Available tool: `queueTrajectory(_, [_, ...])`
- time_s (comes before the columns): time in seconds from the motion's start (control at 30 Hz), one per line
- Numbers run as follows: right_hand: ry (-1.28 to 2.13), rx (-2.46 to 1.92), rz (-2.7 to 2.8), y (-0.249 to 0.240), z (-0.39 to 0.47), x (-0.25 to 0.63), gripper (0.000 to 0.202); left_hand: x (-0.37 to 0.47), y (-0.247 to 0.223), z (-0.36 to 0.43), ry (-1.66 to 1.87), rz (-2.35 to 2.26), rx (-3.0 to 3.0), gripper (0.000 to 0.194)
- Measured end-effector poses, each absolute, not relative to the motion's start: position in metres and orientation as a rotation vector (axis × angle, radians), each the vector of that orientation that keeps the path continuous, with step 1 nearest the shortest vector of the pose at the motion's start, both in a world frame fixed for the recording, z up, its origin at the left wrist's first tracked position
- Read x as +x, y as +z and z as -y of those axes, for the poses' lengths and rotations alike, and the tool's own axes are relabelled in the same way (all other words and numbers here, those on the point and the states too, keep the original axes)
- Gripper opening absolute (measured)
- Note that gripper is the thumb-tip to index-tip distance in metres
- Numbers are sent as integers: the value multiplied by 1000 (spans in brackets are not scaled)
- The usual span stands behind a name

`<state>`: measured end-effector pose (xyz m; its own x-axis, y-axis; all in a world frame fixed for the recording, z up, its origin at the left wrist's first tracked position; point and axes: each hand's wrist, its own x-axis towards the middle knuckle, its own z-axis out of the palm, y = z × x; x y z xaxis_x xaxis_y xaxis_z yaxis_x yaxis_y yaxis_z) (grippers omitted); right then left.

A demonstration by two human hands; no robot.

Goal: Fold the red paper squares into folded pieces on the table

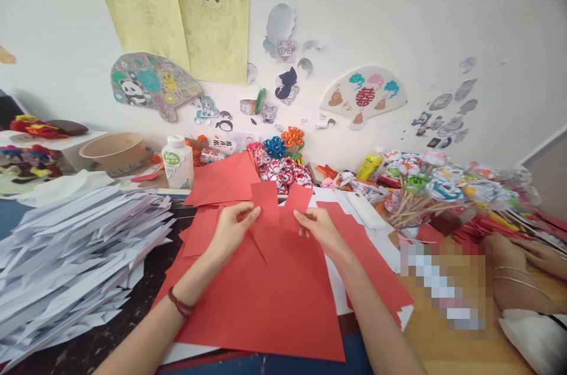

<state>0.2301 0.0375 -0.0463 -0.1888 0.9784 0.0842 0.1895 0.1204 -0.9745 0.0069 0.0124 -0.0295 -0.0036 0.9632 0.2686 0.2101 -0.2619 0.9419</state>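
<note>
Big heap of white paper strips (75,245) at left. White bottle (178,161) and tan bowl (116,152) near the wall. Paper flowers on sticks (443,189) at right, yellow glue bottle (370,165) beside them. Two yellow drawings (177,6) and two paper fans (150,82) on the wall.

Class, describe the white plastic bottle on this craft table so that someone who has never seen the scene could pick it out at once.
Start at the fan-shaped panda picture on the wall and drop straight down to the table's back edge. There, just right of the tan bowl and left of the red paper sheets, stands the white bottle. It alone is upright, white-capped and carries a green round label.
</note>
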Motion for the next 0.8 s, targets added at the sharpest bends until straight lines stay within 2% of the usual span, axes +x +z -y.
queueTrajectory(0.13, [1265, -1155, 1652, -53, -35, 221, 46, 11, -42, -18, 1309, -1259, 1668, 27])
queueTrajectory(0.3, [1421, -1000, 1762, -53, -31, 214, 44, 9, -52, -23, 1246, -1329, 1673, 36])
queueTrajectory(0.5, [1498, -882, 1786, -44, -24, 211, 43, 11, -47, -18, 1151, -1352, 1734, 26])
queueTrajectory(0.63, [1304, -987, 1750, -44, -28, 214, 43, -8, -26, -21, 1215, -1386, 1753, 28])
queueTrajectory(0.8, [709, -1377, 1817, -57, -38, 222, 30, -64, 2, -24, 1274, -1583, 1627, 24])
